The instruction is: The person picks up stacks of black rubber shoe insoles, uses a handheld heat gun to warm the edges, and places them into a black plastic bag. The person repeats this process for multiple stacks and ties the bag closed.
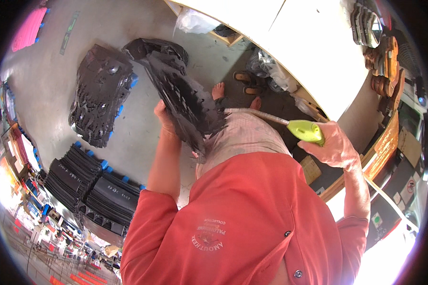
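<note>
Right grip (332, 145) clasping green tool (305, 130) | left grip (162, 116) clutching black bundle (188, 97) | stacks (102, 90), sandals (243, 76) nearby

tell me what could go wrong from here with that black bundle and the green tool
The green tool in the right hand has a long thin strip reaching toward the black bundle; it might slip and graze the lap. Only the left hand seems to grip the bundle, so it could tilt or drop. Bare feet show beyond the lap, perhaps exposed if it falls.
</note>
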A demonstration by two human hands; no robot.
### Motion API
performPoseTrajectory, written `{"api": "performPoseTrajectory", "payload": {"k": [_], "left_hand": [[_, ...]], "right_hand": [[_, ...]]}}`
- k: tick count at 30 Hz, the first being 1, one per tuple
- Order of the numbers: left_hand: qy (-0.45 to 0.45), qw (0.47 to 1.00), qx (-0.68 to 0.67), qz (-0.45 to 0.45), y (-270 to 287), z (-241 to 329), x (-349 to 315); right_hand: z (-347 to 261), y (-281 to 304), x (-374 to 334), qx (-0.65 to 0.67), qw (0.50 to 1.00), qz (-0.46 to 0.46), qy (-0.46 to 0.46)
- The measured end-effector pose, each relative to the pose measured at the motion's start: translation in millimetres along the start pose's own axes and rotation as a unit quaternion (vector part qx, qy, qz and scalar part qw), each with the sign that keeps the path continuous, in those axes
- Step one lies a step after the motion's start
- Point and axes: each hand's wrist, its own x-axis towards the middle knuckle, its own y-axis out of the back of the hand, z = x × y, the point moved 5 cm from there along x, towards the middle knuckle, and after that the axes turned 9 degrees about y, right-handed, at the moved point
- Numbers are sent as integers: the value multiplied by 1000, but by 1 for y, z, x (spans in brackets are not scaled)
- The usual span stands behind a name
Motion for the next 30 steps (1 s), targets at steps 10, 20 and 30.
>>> {"api": "performPoseTrajectory", "payload": {"k": [10, 20, 30], "left_hand": [[8, 984, -58, -170, -6, -16, 29], [62, 997, -36, 34, -23, -19, 20], [43, 990, 55, -123, -75, -9, 2]], "right_hand": [[19, -3, -2, -29, 1000, -4, -2], [26, 6, -3, 27, 998, 5, -55], [17, 10, -4, 50, 996, -18, -72]]}}
